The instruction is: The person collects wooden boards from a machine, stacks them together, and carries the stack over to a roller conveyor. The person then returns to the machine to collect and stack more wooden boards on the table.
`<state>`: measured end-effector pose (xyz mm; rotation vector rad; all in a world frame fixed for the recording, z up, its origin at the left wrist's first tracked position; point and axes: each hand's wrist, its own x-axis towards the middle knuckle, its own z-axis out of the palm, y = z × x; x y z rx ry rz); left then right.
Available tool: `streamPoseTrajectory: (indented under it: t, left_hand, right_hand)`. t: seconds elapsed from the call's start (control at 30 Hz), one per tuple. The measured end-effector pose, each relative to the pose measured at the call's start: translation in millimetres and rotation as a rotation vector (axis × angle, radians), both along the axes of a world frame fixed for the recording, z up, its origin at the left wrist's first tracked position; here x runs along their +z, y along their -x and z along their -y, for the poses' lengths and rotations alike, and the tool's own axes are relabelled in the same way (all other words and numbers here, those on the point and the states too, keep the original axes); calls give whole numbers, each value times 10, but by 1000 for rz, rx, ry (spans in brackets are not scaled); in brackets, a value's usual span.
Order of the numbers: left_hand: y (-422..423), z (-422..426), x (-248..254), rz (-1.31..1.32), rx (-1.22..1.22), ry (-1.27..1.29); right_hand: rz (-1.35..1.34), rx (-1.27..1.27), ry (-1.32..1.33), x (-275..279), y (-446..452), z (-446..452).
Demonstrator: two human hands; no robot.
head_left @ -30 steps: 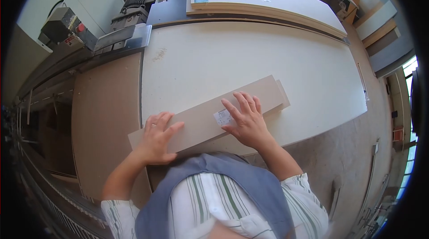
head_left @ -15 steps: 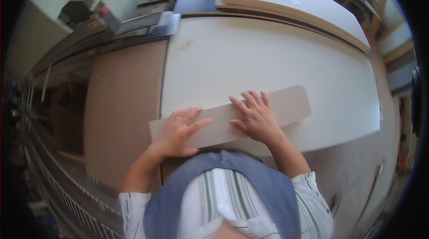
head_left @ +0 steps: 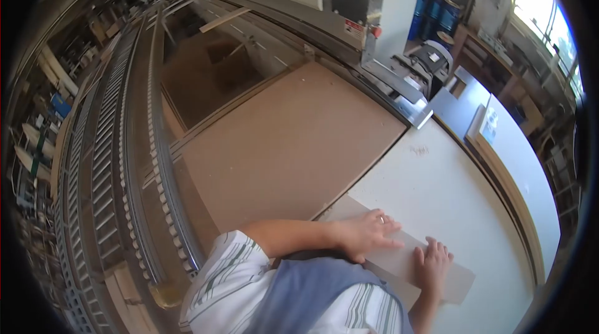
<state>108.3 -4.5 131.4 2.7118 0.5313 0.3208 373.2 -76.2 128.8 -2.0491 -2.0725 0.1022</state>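
Note:
Flat narrow beige boards (head_left: 402, 258) lie on the white tabletop (head_left: 430, 175) close to my body, at the lower right. My left hand (head_left: 368, 234) rests on the upper left part of the top board, with its fingers spread. Farther right along the same board, my right hand (head_left: 433, 263) lies with its fingers apart on the surface. Neither hand is closed round anything. Part of the boards is hidden under my hands and forearms.
A brown panel (head_left: 293, 140) adjoins the white top. Behind stand a grey machine box (head_left: 355, 6) with a red button and a motor (head_left: 430, 59). White panels (head_left: 518, 159) are stacked at the right. Roller tracks (head_left: 115, 165) run along the left.
The view has swung to the left, so the boards and both hands now appear lower right. Both hands remain spread on the boards. The roller tracks have come into fuller view.

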Motion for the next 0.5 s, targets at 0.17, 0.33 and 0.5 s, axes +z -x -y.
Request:
streamPoseTrajectory:
  t: [0.17,0.33,0.5]
  left_hand:
    - [16,-12,30,35,0,34]
    - [62,9,71,64,-2,90]
    - [65,13,53,85,-24,116]
  right_hand:
    - [-16,-79,80,17,12,-79]
    - [-3,-113,75,-84,-5,-97]
    - [-41,-109,27,-106,-19,-78]
